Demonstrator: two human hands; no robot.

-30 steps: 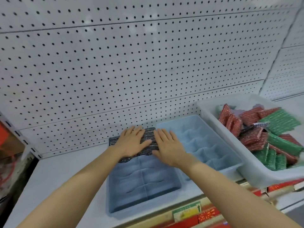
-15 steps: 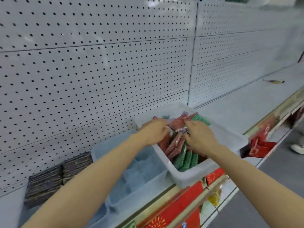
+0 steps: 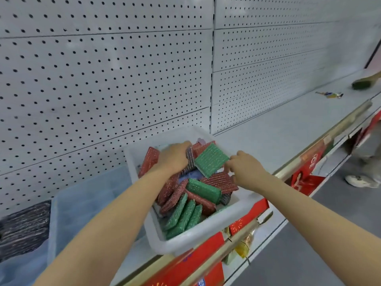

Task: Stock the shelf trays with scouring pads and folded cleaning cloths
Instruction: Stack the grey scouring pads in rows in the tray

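Scouring pads — red, green and dark — fill the white bin at the shelf's front edge. We pinch one green pad with our right hand, while our left hand curls round dark pads at the bin's back. Left of the bin sits a blue divided tray, with dark folded cloths beyond.

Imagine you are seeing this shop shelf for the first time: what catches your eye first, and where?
A white tub of red and green scouring pads sits at the shelf's front edge, both hands in it. The right hand pinches a raised green pad; the left hand digs among the pads behind. A white pegboard fills the background.
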